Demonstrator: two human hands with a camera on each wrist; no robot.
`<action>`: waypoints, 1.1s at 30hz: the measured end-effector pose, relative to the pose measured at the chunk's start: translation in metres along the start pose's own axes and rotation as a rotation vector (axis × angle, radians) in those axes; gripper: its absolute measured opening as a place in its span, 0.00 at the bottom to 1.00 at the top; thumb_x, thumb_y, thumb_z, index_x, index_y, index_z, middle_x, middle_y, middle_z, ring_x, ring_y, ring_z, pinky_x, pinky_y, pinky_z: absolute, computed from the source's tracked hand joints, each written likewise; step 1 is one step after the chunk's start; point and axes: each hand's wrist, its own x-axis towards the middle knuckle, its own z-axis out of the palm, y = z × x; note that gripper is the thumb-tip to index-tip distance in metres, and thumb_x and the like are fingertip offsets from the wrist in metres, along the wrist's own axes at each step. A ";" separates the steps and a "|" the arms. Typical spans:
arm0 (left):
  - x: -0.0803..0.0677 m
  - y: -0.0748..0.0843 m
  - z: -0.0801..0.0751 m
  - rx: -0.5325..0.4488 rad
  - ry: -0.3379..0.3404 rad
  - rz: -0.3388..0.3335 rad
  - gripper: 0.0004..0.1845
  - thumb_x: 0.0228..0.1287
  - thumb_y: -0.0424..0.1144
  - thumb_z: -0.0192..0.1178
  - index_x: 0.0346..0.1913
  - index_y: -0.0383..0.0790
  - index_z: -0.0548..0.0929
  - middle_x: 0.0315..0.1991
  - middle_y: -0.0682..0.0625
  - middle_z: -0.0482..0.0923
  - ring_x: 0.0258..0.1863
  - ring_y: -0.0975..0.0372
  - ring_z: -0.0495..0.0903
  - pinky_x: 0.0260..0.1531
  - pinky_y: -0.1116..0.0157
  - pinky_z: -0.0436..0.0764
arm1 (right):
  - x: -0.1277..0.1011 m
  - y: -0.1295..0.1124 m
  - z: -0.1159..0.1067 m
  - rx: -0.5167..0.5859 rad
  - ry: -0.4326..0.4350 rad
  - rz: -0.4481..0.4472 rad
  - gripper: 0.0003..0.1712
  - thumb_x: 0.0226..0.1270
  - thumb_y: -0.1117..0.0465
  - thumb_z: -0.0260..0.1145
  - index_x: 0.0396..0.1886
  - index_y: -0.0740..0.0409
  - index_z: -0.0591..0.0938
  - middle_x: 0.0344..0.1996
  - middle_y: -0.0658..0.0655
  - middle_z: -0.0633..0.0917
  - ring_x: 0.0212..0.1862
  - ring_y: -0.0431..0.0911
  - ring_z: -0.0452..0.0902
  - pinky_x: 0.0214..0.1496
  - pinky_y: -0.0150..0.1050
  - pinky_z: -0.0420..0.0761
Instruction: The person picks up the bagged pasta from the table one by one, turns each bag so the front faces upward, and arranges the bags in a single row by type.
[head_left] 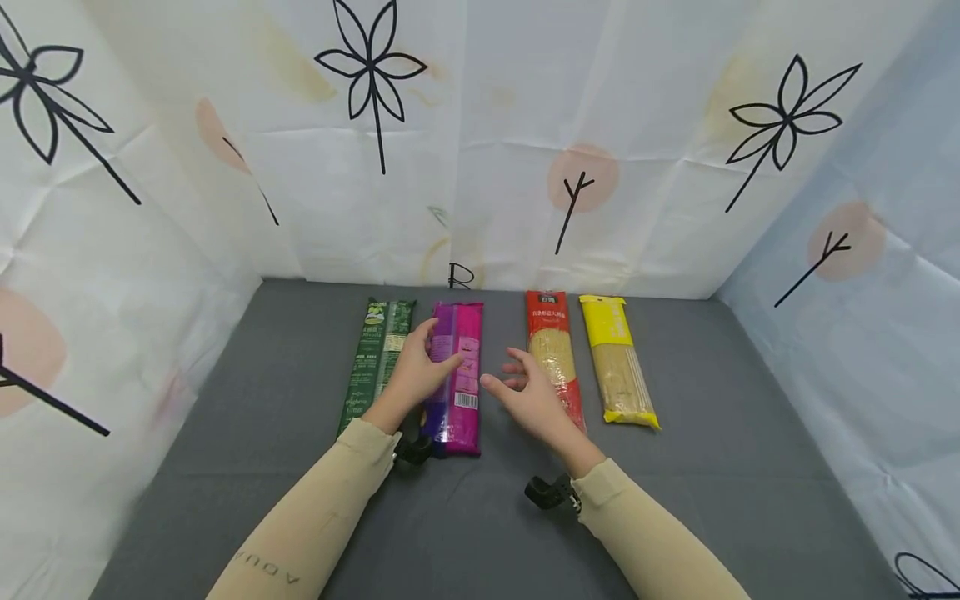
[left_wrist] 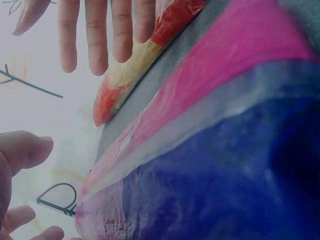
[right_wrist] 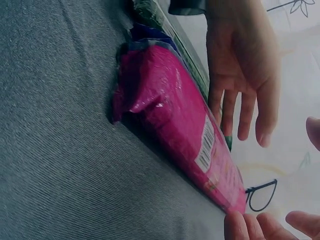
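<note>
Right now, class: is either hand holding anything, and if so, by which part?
Nothing is held. The left hand hovers open over the pink packet; the right hand is open beside the red packet.

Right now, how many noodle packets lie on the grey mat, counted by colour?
Green packet: 1
Magenta packet: 1
Red packet: 1
Yellow packet: 1
Total: 4 packets, side by side on the grey mat.

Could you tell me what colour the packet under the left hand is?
Magenta pink packet, best in the head view.
</note>
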 end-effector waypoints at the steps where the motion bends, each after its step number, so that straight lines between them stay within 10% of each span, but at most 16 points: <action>1: 0.001 -0.001 0.000 -0.001 -0.003 -0.008 0.45 0.62 0.47 0.66 0.76 0.43 0.53 0.69 0.38 0.58 0.65 0.47 0.65 0.56 0.47 0.73 | 0.000 0.000 0.002 0.007 -0.009 0.008 0.46 0.59 0.38 0.69 0.72 0.50 0.64 0.59 0.60 0.76 0.53 0.49 0.76 0.48 0.47 0.80; 33: 0.014 -0.002 0.005 0.266 -0.160 -0.144 0.51 0.59 0.46 0.68 0.76 0.36 0.48 0.65 0.31 0.58 0.58 0.41 0.67 0.53 0.45 0.73 | 0.003 0.012 0.028 0.178 -0.149 0.141 0.47 0.60 0.50 0.72 0.73 0.59 0.60 0.59 0.62 0.73 0.53 0.52 0.75 0.46 0.43 0.82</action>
